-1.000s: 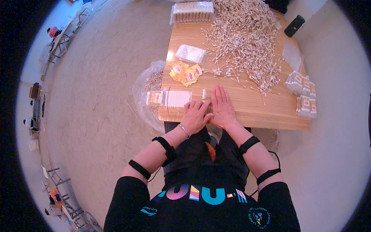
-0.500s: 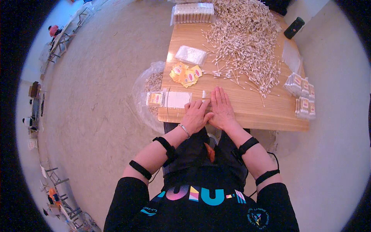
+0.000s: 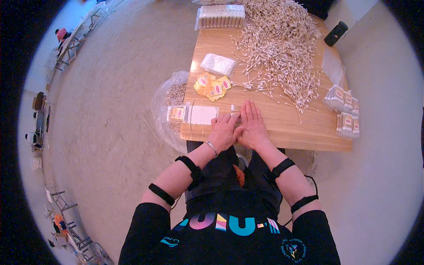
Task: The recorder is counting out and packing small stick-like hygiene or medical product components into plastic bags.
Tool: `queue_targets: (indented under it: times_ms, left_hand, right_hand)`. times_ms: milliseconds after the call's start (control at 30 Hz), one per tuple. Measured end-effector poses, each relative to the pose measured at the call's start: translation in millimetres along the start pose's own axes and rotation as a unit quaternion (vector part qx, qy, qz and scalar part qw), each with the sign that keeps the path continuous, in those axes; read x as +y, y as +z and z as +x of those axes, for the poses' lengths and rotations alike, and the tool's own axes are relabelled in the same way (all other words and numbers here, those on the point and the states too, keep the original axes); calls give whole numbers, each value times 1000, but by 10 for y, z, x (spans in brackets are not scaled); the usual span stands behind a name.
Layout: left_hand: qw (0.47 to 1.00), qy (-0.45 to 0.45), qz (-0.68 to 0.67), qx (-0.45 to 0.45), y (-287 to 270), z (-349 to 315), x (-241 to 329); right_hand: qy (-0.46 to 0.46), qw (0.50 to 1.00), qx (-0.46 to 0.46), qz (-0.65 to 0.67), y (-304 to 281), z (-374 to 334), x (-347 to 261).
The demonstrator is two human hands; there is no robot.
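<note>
A small row of cotton swabs (image 3: 236,107) lies on the table between my hands, its near part hidden by them. My right hand (image 3: 253,128) lies flat along its right side, fingers stretched out and close together. My left hand (image 3: 224,131) reaches in from the left with loosely bent fingers, the fingertips touching the swabs' near side. The two thumbs meet. Left of my left hand lies a white rectangular pad (image 3: 204,115), and beside it at the table edge is a clear pack of swabs (image 3: 177,113) with a yellow card.
A large heap of loose swabs (image 3: 278,44) covers the far table (image 3: 300,132). Yellow cards (image 3: 213,86), a stack of clear bags (image 3: 218,64) and bundled swabs (image 3: 221,17) lie left of it. Filled packs (image 3: 347,110) and a dark cylinder (image 3: 336,34) stand right. A plastic bag (image 3: 165,97) hangs below the left edge.
My hands stay in nearly the same place around the small row of swabs. The view has shifted very slightly.
</note>
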State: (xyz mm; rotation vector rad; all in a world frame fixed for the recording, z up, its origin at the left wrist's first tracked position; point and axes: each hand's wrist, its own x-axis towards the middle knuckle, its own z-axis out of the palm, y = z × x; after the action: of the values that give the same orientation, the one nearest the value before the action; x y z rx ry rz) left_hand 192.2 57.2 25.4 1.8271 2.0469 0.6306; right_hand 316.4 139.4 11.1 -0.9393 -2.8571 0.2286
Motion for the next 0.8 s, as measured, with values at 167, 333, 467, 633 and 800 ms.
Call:
queue_targets:
  times_ms: [167, 333, 467, 633, 800]
  left_hand:
    - [1000, -20, -9, 5, 6, -1, -18]
    - [1000, -29, 3, 7, 46, 40, -20]
    - [1000, -25, 5, 9, 55, 56, -31]
    - [999, -28, -11, 26, 60, 88, -50]
    - [996, -93, -9, -8, 18, 181, -23]
  right_hand:
    - [-8, 1000, 4, -5, 4, 10, -24]
    - [0, 1000, 1, 4, 27, 4, -18]
    - [-2, 1000, 1, 0, 30, 2, -13]
    - [-1, 1000, -25, 19, -28, 9, -25]
    - [1, 999, -43, 10, -24, 29, -19]
